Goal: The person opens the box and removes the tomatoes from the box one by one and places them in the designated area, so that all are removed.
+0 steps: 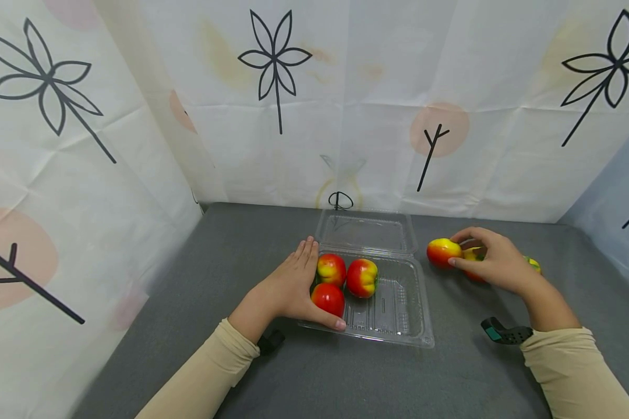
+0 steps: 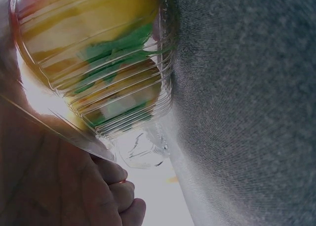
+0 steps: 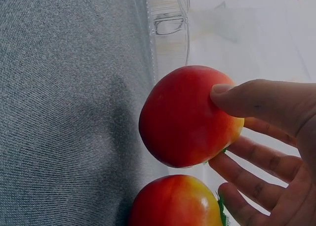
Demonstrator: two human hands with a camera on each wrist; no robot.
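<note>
A clear plastic clamshell box (image 1: 393,297) lies on the grey table with its lid folded back. Inside its left half sit a red-and-yellow fruit (image 1: 331,269), a mostly red fruit (image 1: 328,299) and another red-and-yellow fruit (image 1: 362,278). My left hand (image 1: 293,285) rests along the left rim, fingers straight and thumb over the front edge; the left wrist view shows the box's ribbed wall (image 2: 113,87) beside the palm. Right of the box, my right hand (image 1: 495,259) pinches a red-and-yellow fruit (image 3: 185,117) between thumb and fingers.
Under the right hand is another red-yellow fruit (image 3: 173,203), and a yellow-green one (image 1: 533,265) shows partly behind that hand. The box's open lid (image 1: 367,230) reaches toward the printed white cloth (image 1: 377,116) at the back. The table (image 1: 398,384) is grey.
</note>
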